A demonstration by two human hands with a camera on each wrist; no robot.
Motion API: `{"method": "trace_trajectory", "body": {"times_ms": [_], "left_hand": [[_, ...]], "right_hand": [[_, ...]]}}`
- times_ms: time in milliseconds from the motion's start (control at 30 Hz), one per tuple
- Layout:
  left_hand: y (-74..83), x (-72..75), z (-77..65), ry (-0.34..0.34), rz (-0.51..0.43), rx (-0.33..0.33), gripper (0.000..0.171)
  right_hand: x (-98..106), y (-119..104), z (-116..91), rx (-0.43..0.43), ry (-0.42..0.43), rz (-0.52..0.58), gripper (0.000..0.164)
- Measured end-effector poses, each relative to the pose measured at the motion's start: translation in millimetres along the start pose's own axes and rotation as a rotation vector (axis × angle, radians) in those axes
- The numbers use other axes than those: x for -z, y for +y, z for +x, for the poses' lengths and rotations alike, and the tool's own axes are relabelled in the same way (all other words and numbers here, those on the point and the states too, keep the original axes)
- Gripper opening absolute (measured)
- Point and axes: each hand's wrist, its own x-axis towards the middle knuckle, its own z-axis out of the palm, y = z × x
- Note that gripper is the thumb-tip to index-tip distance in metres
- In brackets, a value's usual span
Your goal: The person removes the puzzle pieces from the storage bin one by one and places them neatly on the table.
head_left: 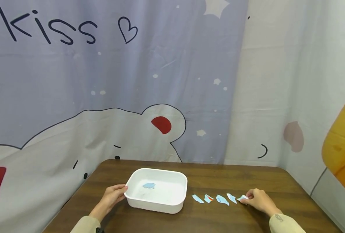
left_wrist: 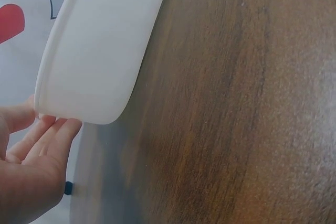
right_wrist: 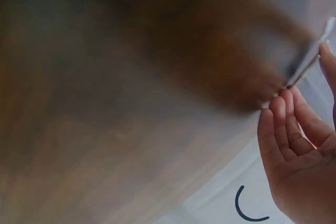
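Note:
My left hand grips the left end of a white plastic tub, thumb at the rim and fingers against the outer wall. The left wrist view shows that hand at the corner of the tub. A torn light-blue paper piece lies inside on the tub's floor. On the right, my right hand pinches a torn paper piece at the right end of a row. In the right wrist view, this hand's fingers and thumb are at the thin paper edge.
Between tub and right hand, several torn blue-and-white paper pieces lie in a row, among them one with a red mark and a larger one. All rest on a brown wooden table. A printed curtain hangs behind it.

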Motion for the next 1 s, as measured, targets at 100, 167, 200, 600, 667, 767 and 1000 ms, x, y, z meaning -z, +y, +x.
{"method": "trace_trajectory", "body": {"times_ms": [100, 167, 200, 600, 667, 767, 1000], "left_hand": [[0.1, -0.4, 0.1, -0.007, 0.007, -0.001, 0.045], [0.0, 0.0, 0.3, -0.013, 0.014, -0.002, 0.045], [-0.1, 0.4, 0.5, -0.013, 0.013, -0.002, 0.045], [4.0, 4.3, 4.0, -0.025, 0.044, 0.009, 0.046], [4.1, 4.6, 3.7, -0.023, 0.046, 0.009, 0.045], [3.8, 4.4, 2.8, -0.025, 0.038, 0.006, 0.045], [2.9, 4.8, 3.9, -0.026, 0.044, 0.007, 0.044]], "right_hand": [[-2, 0, -1, -0.009, 0.026, -0.037, 0.034], [-3, 0, -2, -0.002, 0.032, -0.061, 0.033], [-4, 0, -2, 0.004, 0.032, -0.072, 0.033], [-8, -4, 0, -0.005, 0.024, -0.119, 0.035], [-6, -6, 0, -0.01, 0.004, -0.1, 0.036], [-1, -9, 0, -0.013, -0.009, -0.077, 0.038], [1, -19, 7, 0.024, 0.028, -0.042, 0.03]]}}
